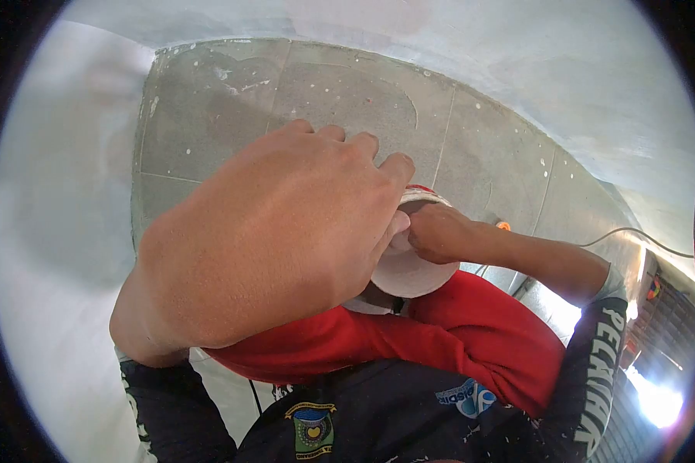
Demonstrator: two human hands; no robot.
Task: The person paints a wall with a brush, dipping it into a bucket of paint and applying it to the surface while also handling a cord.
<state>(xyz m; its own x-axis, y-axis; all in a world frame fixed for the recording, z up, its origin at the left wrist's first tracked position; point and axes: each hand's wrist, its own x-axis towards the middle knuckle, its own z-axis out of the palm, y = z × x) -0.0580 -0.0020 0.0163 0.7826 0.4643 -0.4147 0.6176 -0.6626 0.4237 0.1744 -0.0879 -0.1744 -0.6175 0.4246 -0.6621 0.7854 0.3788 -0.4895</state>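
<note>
A round, whitish container (415, 276) with red at its far rim is held between my knees, tilted so that its pale inside shows. My left hand (347, 181) is large in the foreground, at the container's left side. Its fingers are bent, with the thumb at the container's mouth; whatever they grip is hidden behind the hand. From the right, my right hand (439, 233) reaches into the mouth with its fingers curled. Anything in those fingers is out of sight. The thumb of the left hand and the right fingers are close together.
Grey floor tiles (340, 92) with white spatters lie ahead, bounded by pale walls (517, 46). A small orange object (503, 225) is on the floor beyond my right forearm. A thin cable (633, 230) runs at the right. My legs in red trousers (486, 316) surround the container.
</note>
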